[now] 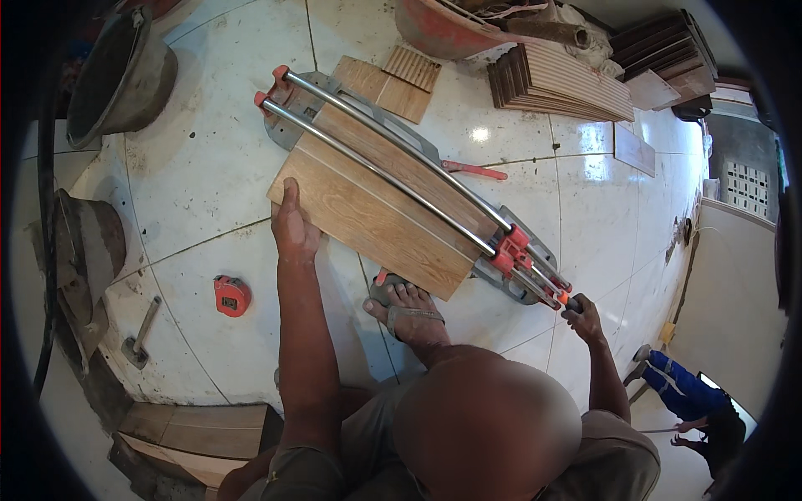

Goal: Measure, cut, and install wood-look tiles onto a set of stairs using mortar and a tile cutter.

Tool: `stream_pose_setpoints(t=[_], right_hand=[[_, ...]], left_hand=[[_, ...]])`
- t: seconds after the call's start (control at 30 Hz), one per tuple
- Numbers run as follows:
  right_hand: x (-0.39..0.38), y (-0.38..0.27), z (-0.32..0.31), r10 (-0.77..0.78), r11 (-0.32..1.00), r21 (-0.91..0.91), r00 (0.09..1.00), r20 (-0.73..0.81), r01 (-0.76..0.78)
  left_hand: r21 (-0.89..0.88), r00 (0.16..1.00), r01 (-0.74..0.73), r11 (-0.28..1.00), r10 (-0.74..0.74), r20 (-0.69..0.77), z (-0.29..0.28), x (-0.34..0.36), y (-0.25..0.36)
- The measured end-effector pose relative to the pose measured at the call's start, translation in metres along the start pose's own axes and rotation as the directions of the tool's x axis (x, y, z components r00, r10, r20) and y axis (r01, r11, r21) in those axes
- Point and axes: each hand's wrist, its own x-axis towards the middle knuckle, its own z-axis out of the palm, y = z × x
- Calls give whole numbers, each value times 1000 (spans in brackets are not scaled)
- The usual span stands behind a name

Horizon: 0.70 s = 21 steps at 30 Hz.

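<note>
Holding a tile (380,219) on the cutter (511,250), which sits on the white floor (196,192).
The left grip (296,234) holds the tile's near left edge, thumb on top. The right grip (586,319) is wrapped around the black handle (571,306). A foot (418,324) in a sandal is just beside the tile, and a red tape measure (232,296) lies off to the left.

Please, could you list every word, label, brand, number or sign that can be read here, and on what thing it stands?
No text can be read clearly.
Red tape measure: dark patch on its case; any marks are too small to read.
Sandal strap: any marking is too small to make out.
Tile cutter: no readable lettering.
</note>
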Motion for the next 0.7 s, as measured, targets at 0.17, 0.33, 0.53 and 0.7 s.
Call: stream_pose_setpoints(t=[0.17, 0.33, 0.53, 0.7], right_hand=[[0, -51, 7, -36, 997, 67, 998, -59, 40], [1, -88, 20, -192, 980, -69, 981, -34, 189], [-6, -98, 27, -279, 945, -200, 956, -94, 257], [-7, -96, 29, -285, 948, -175, 954, -89, 267]], left_hand=[[-9, 1000, 3, 1000, -3, 5, 4, -1, 1], [-7, 1000, 0, 1000, 0, -12, 3, -1, 1], [-36, 1000, -14, 999, 14, -13, 1, -2, -1], [-12, 999, -39, 999, 39, -5, 4, -3, -2]])
